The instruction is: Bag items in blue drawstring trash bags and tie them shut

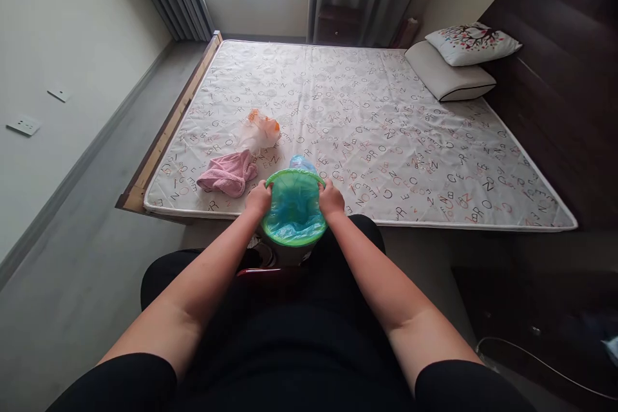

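Note:
Between my knees is a round trash can with a bright green rim, its opening tilted toward me. A thin blue-green plastic bag lines the inside and folds over the edge. My left hand is closed on the rim's left side, and my right hand grips the right side. Just beyond the rim, a bit of bluish plastic shows against the bed. A crumpled pink cloth lies left of my left hand. Behind it sits a clear plastic bag with orange parts.
A bare mattress printed with letters spans the view ahead, with a wooden bed frame along its left. Two pillows lie at the far right. At lower right, a cable runs near a dark surface. Grey curtains hang by the window.

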A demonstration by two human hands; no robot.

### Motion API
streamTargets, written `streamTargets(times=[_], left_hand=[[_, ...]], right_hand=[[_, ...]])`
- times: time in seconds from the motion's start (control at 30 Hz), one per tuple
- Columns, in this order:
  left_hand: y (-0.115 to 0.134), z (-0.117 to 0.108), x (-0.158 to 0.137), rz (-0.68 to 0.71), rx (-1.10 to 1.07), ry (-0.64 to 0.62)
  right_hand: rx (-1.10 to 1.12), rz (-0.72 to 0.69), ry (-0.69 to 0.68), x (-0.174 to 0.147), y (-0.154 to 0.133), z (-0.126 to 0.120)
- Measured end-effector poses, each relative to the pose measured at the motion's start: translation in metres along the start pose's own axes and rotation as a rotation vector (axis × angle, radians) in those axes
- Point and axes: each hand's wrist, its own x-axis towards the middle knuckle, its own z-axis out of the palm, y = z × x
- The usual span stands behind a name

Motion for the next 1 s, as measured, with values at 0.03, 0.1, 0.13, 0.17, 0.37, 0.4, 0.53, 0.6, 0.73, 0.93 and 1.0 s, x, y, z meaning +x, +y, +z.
streamTargets(times=[0.03, 0.1, 0.13, 0.17, 0.37, 0.4, 0.53, 0.6, 0.73, 0.93, 1.0], left_hand=[[-0.001, 0.003, -0.002, -0.004, 0.001, -0.01], [-0.001, 0.006, -0.004, -0.008, 0.003, -0.023], [-0.001, 0.006, -0.005, -0.009, 0.005, -0.025], [0.0, 0.006, -0.005, -0.011, 0.007, -0.026], [0.002, 0.004, -0.005, -0.032, 0.009, -0.027], [0.002, 0.005, -0.004, -0.03, 0.005, -0.029], [-0.001, 0.01, -0.003, -0.026, -0.015, -0.035], [-0.003, 0.013, -0.002, -0.025, -0.023, -0.037], [-0.006, 0.017, 0.0, -0.022, -0.037, -0.037], [-0.009, 0.021, 0.005, -0.017, -0.061, -0.042], [-0.01, 0.024, 0.007, -0.011, -0.07, -0.047]], right_hand=[[-0.011, 0.011, -0.006, -0.001, 0.0, 0.001], [-0.033, 0.043, -0.022, -0.003, 0.0, 0.003], [-0.042, 0.051, -0.029, -0.004, 0.001, 0.004], [-0.049, 0.057, -0.034, -0.004, 0.001, 0.005], [-0.076, 0.072, -0.049, 0.0, 0.0, 0.008], [-0.079, 0.072, -0.05, 0.0, 0.0, 0.009], [-0.087, 0.072, -0.065, 0.0, 0.002, 0.013], [-0.088, 0.074, -0.075, -0.001, 0.004, 0.016], [-0.085, 0.07, -0.082, 0.0, 0.006, 0.021], [-0.08, 0.065, -0.085, 0.005, 0.008, 0.024], [-0.078, 0.063, -0.083, 0.005, 0.009, 0.025]])
